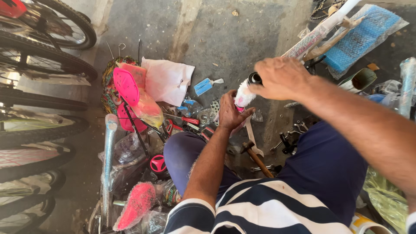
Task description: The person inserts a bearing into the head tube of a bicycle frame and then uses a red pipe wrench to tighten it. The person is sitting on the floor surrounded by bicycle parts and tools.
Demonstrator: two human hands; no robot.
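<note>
White foam wrap covers the end of the bike frame tube (244, 96) that sits between your two hands. Your left hand (230, 113) is under and behind that wrapped end, fingers curled up around it and the thumb pressing against its lower side. Your right hand (281, 78) comes in from above and to the right, closed over the black tube opening at the top of the wrap, knuckles facing you; its fingertips are hidden on the far side, so you cannot tell exactly how they pinch. The two hands are close, with only the wrapped end between them.

From your right hand the frame runs up and away to the right as a long white bar (320, 31) in clear plastic, passing beside a sheet of blue bubble wrap (362, 37).

Below your hands, on the concrete floor (225, 34), lies a hammer (256, 158) with a wooden handle, just beside your knees in dark blue trousers. Left of your left hand are red-handled pliers (187, 119) among small loose parts, then a white plastic bag (167, 80) and a pink bike seat (125, 86) leaning on colourful packaging. A second pink seat (138, 201) in plastic lies nearer you at lower left, beside a long wrapped silver tube (108, 160). Bicycle tyres (43, 60) line the far left edge.
</note>
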